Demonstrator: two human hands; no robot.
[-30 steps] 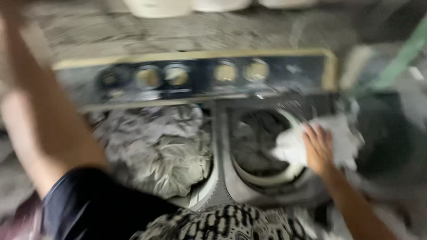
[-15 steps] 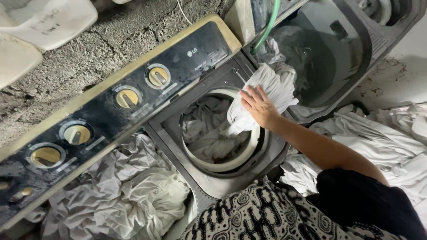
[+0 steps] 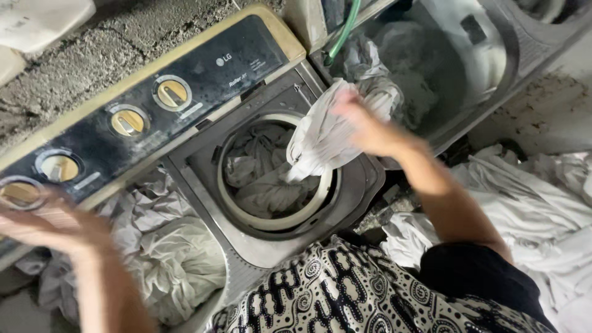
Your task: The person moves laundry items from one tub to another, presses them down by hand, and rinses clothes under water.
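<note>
Right hand, fingers clenched on white cloth, over spin tub rim. Tub already part-full of cloth; wash tub still heaped. Left hand blurred, fingers spread, empty, near dials.

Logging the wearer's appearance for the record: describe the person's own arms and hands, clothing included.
Both forearms are bare, with no gloves, watch or rings visible. The right hand and left hand are motion-blurred, so the fingers show no fine detail. A short dark sleeve covers the right upper arm. Below sits a black-and-white patterned garment with swirling shapes.
</note>
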